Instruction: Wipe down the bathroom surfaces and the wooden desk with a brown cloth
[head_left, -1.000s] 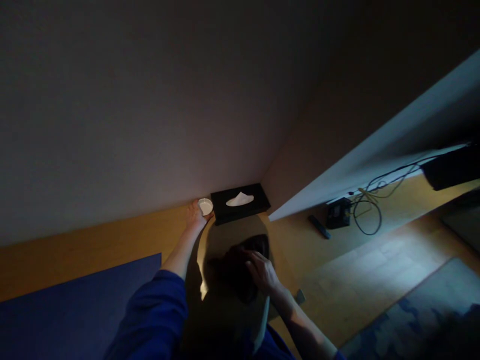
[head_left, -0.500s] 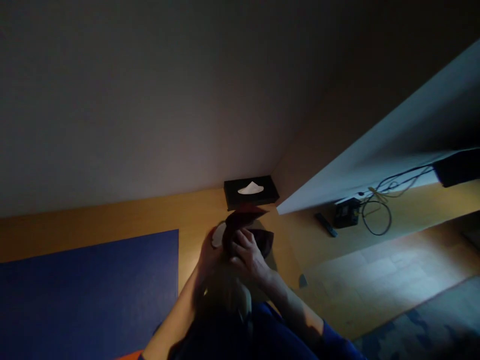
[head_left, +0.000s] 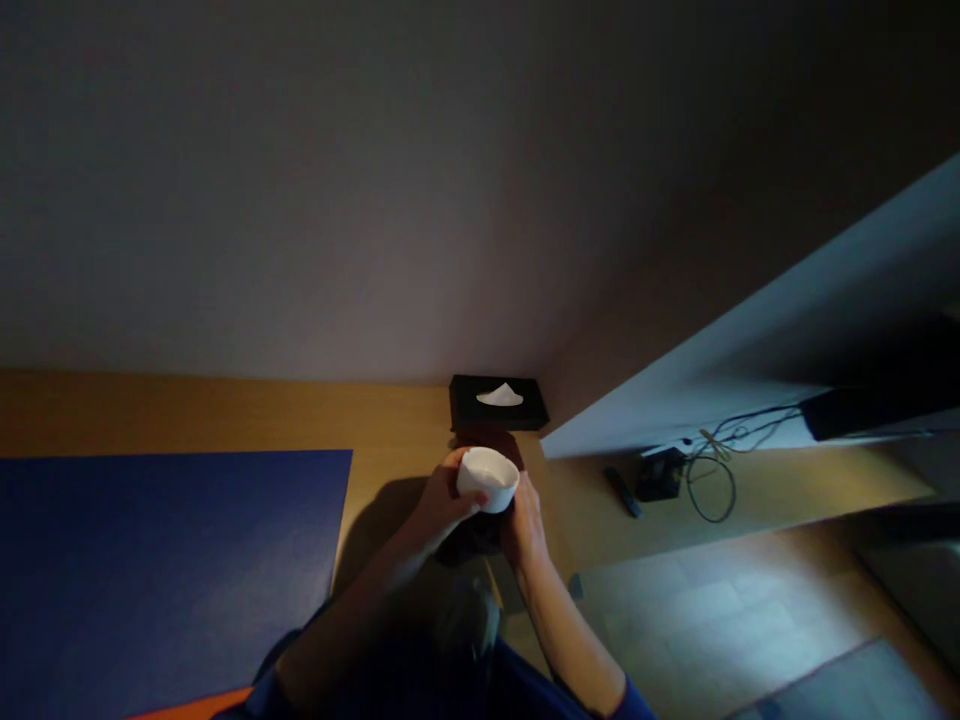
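Observation:
My left hand grips a small white bowl by its near side, above the wooden surface. Under and beside the bowl my right hand holds a dark cloth pressed against the bowl's underside. Both sleeves are blue. Behind the bowl, in the corner, sits a black tissue box with a white tissue sticking out of it.
A blue mat covers the surface on the left. To the right a lower wooden ledge carries a remote, a small black device and looped cables. A white panel slants above them. The room is dim.
My left hand lifted the white bowl from beside the tissue box and brought it towards me. My right hand raised the dark cloth up to the bowl.

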